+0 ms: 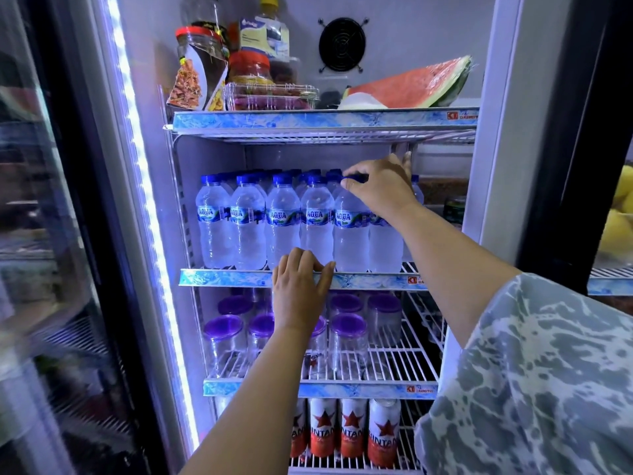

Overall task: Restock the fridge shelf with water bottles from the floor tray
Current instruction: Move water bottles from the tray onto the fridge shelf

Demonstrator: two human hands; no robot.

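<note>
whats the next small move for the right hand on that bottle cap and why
Probably let go of the cap and draw back. The right hand pinches the blue cap of a water bottle that already stands upright on the shelf, in line with the front row, while the left hand rests on the shelf edge.

Along the top shelf, in the upper left of the frame, stand several jars [202, 53] with red lids and a tall bottle with a yellow cap [269, 25]. In front of them sits a clear plastic clamshell box [270, 97]. To its right lies a wrapped watermelon wedge [414, 85], below a round black fan grille [342, 44] on the back wall. Lower in the frame, clear cups with purple lids [349, 341] stand in rows on a white wire rack. At the bottom, red-and-white cans with a star [383, 431] stand side by side. A strip of white lights [144, 186] runs down the left door frame.
</note>
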